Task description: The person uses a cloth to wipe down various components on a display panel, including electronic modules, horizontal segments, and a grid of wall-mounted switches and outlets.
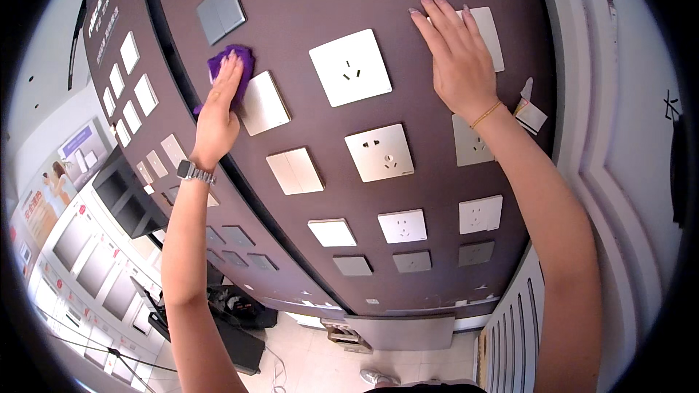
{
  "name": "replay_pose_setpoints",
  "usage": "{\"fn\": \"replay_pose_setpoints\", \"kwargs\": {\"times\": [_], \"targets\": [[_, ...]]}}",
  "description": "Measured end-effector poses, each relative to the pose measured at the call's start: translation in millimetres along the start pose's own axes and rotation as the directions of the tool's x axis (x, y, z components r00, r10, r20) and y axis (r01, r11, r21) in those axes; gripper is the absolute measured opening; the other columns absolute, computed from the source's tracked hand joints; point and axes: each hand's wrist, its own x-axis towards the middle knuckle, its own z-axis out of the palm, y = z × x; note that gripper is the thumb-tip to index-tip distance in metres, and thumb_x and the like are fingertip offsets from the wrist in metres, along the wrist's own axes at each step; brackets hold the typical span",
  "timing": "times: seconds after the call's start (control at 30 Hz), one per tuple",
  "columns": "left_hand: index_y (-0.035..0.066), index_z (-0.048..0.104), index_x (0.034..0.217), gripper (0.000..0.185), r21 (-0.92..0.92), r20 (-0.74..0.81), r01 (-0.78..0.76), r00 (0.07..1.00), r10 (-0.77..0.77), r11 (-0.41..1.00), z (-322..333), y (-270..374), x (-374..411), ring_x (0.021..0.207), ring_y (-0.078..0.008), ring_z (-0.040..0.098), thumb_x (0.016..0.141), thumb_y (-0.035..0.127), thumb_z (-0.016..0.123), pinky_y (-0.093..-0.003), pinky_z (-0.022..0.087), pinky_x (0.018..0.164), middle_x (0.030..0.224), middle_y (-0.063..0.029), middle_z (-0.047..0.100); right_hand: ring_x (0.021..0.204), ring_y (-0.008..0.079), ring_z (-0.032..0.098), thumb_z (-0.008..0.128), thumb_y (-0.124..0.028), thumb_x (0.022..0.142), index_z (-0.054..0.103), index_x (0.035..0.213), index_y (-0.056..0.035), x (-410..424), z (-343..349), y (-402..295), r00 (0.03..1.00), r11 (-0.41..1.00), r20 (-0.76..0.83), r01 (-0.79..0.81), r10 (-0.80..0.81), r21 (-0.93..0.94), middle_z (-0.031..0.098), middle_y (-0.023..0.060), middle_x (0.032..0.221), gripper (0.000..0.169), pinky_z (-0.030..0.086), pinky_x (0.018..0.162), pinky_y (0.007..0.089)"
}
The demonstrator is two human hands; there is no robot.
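Note:
My left hand (221,98) presses a crumpled purple cloth (244,60) against the brown display panel (295,22). The cloth lies at the left edge of a gold wall switch plate (266,102), just below a grey two-rocker switch (221,12). My right hand (458,49) rests flat, fingers spread, over a white wall plate (487,33) and partly hides it; it holds nothing. Between my hands sits a large white socket plate (351,67). Under my right wrist, a cream socket (468,142) is partly covered by my forearm. A torn white-and-yellow tag (531,116) sticks out beside that wrist.
Several more sockets and switches, such as a gold socket (379,153), line the panel. A dark vertical gap (240,180) separates it from a left panel (158,54). White moulding (595,136) borders the right. Below are a black speaker-like box (240,344) and a leaning board (404,333).

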Motion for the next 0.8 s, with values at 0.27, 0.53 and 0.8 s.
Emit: {"fn": "replay_pose_setpoints", "kwargs": {"times": [0.27,0.53,0.8], "targets": [[0.001,0.021,0.154,0.099,-0.138,-0.168,0.214,0.957,-0.236,0.967,49.2,7.7,-70.4,0.150,-0.0333,0.015,0.058,-0.020,0.037,-0.0397,0.011,0.123,0.161,-0.0215,0.019,0.140,0.0241,0.039,0.054,-0.004,0.087,0.050,0.138,-0.0115,-0.4,0.7,-0.6,1.000,1.000,-0.005,0.001,-0.001,0.000,0.046,0.0098,0.147,0.051,0.031,0.117,0.0441],[0.001,0.027,0.152,0.089,-0.375,-0.135,0.407,0.865,-0.483,0.833,70.0,58.3,-106.1,0.149,-0.0295,0.019,0.066,-0.018,0.036,-0.0366,0.013,0.123,0.160,-0.0211,0.023,0.139,0.0249,0.040,0.052,-0.004,0.088,0.051,0.137,-0.0118,-0.6,2.5,-0.5,1.000,1.000,-0.023,0.000,0.000,-0.004,0.046,0.0096,0.147,0.049,0.031,0.117,0.0444],[-0.004,0.029,0.150,0.081,-0.281,-0.074,0.519,0.827,-0.557,0.807,70.7,88.3,-104.1,0.145,-0.0354,0.029,0.070,-0.017,0.037,-0.0387,0.023,0.120,0.156,-0.0245,0.028,0.139,0.0236,0.040,0.051,-0.004,0.089,0.052,0.136,-0.0127,0.2,0.3,-0.4,1.000,1.000,-0.015,-0.003,0.002,-0.030,0.046,0.0087,0.147,0.048,0.031,0.117,0.0441]]}}
